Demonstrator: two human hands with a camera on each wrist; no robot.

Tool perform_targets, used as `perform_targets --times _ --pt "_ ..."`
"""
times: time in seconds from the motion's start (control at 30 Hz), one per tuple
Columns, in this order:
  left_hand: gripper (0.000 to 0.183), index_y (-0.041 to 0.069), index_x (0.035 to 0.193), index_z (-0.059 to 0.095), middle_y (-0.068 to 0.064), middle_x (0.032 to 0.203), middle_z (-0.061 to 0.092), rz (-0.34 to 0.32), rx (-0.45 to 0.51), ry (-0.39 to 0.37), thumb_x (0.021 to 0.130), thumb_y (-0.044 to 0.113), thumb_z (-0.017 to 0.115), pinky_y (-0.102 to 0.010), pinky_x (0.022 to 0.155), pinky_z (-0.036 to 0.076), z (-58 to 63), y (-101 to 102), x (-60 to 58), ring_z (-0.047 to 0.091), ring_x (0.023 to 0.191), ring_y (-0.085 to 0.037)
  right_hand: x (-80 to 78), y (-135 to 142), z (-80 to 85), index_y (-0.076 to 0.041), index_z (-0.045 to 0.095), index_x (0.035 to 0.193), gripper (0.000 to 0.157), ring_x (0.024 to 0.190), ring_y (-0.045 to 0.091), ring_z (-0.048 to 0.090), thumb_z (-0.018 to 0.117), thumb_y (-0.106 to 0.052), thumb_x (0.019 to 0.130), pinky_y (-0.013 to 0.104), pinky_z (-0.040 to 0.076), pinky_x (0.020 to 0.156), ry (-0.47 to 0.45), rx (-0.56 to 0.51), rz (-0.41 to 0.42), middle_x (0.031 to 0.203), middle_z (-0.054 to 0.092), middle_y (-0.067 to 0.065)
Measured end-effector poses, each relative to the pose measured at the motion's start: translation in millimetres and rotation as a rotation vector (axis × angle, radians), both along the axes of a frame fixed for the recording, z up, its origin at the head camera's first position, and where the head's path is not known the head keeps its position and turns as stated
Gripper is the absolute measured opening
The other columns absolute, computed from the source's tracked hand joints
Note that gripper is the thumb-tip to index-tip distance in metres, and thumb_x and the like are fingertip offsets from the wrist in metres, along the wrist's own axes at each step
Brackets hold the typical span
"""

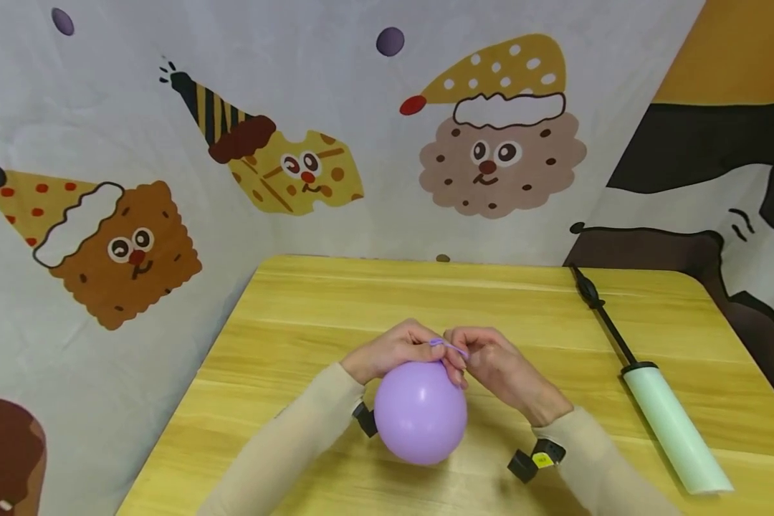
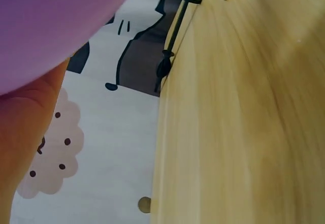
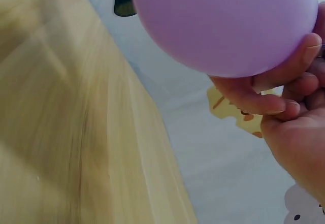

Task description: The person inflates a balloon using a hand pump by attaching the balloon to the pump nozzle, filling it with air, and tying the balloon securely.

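Note:
A round, inflated purple balloon (image 1: 421, 414) hangs below my hands, over the table. My left hand (image 1: 396, 350) pinches its neck between thumb and fingers, at the top of the balloon. Close on the right, my right hand (image 1: 499, 364) pinches the stretched end of the neck (image 1: 454, 349) with its fingertips. In the right wrist view the balloon (image 3: 223, 26) fills the top, and the fingers of both hands meet beneath it. The left wrist view shows only part of the left hand (image 2: 25, 127) beside the balloon; its fingertips are hidden there.
On the right of the wooden table (image 1: 309, 301) lies a balloon pump (image 1: 677, 426) with a pale green barrel and a black nozzle. Behind the table hangs a cloth (image 1: 374, 236) printed with cartoon food figures. Each wrist carries a small black camera (image 1: 535, 460).

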State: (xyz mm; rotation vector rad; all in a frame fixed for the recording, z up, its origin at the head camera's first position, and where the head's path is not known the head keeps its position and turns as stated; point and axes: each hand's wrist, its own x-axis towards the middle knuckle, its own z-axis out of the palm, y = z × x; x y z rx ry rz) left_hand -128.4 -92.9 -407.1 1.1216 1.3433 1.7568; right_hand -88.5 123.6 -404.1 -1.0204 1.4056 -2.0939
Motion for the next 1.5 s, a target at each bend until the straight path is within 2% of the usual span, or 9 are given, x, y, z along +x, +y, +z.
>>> perform_targets --times 0.27,0.53,0.73,0.93,1.03,1.13,1.27,1.37,1.5 --pt "0.041 -0.019 0.113 0.065 -0.023 0.1 0.075 0.15 -0.069 0.017 0.109 0.021 0.054 -0.049 0.105 0.052 -5.5 -1.2 6.0 0.074 0.105 -0.026 -7.4 2.0 -5.3 -0.004 0.043 0.079 0.011 0.084 0.017 0.05 0.041 0.003 0.087 0.032 0.042 0.082 -0.086 0.128 -0.05 0.085 0.053 0.001" --pt "0.028 -0.015 0.111 0.071 -0.004 0.094 0.079 0.433 -0.167 -0.099 0.105 0.011 0.062 -0.04 0.103 0.053 -7.2 6.8 9.4 0.072 0.109 -0.022 -17.6 5.5 -14.3 -0.011 0.048 0.08 0.017 0.088 0.015 0.05 0.043 0.004 0.086 0.03 0.042 0.082 -0.162 0.091 -0.136 0.088 0.055 -0.003" --pt "0.025 -0.013 0.114 0.07 -0.004 0.092 0.079 0.628 -0.113 -0.217 0.101 0.008 0.068 -0.041 0.091 0.059 -11.3 10.6 9.6 0.074 0.103 -0.021 -20.1 2.6 -15.2 -0.01 0.05 0.078 0.016 0.097 0.013 0.058 0.048 0.004 0.086 0.029 0.05 0.089 -0.172 0.139 -0.275 0.092 0.058 -0.002" --pt "0.027 -0.01 0.119 0.07 -0.004 0.089 0.079 0.72 -0.052 -0.28 0.098 0.007 0.071 -0.042 0.093 0.059 -11.0 13.3 13.1 0.076 0.095 -0.018 -17.7 -2.9 -7.5 -0.007 0.056 0.079 0.017 0.087 0.012 0.055 0.051 0.006 0.086 0.022 0.049 0.076 -0.169 0.179 -0.433 0.087 0.057 0.0" --pt "0.027 -0.01 0.118 0.072 -0.007 0.091 0.079 0.758 -0.03 -0.231 0.098 0.008 0.072 -0.044 0.092 0.059 -10.2 14.5 16.2 0.076 0.096 -0.019 -15.9 -5.7 -0.4 -0.004 0.059 0.082 0.012 0.084 0.014 0.054 0.055 0.006 0.088 0.022 0.05 0.073 -0.165 0.262 -0.566 0.087 0.057 0.003" --pt "0.022 -0.006 0.112 0.076 -0.01 0.096 0.079 0.813 -0.037 -0.078 0.096 0.009 0.074 -0.043 0.09 0.06 -10.6 15.3 20.0 0.075 0.097 -0.019 -15.5 -7.0 6.7 -0.002 0.062 0.085 0.004 0.083 0.018 0.056 0.063 -0.001 0.088 0.024 0.051 0.071 -0.08 0.45 -0.724 0.087 0.061 0.006" --pt "0.014 -0.001 0.104 0.08 -0.01 0.097 0.079 0.929 -0.063 0.194 0.092 0.006 0.078 -0.041 0.105 0.051 -12.9 17.1 23.6 0.075 0.095 -0.017 -17.1 -6.6 11.5 -0.007 0.065 0.086 0.008 0.079 0.021 0.059 0.073 -0.01 0.084 0.025 0.05 0.065 0.12 0.668 -0.89 0.084 0.064 0.007" --pt "0.012 0.0 0.101 0.081 -0.01 0.096 0.079 0.99 -0.051 0.335 0.089 0.003 0.079 -0.046 0.112 0.042 -15.8 18.7 23.8 0.076 0.094 -0.019 -19.3 -5.7 11.0 -0.008 0.067 0.095 0.018 0.078 0.019 0.06 0.078 -0.006 0.08 0.028 0.053 0.064 0.296 0.688 -0.969 0.087 0.064 0.005" --pt "0.012 0.0 0.101 0.081 -0.011 0.096 0.079 0.996 -0.032 0.317 0.091 0.003 0.078 -0.042 0.11 0.043 -18.8 18.5 23.9 0.075 0.095 -0.022 -22.1 -3.7 6.8 -0.008 0.071 0.104 0.029 0.079 0.016 0.061 0.078 0.001 0.077 0.032 0.054 0.065 0.561 0.657 -1.028 0.093 0.064 0.003"
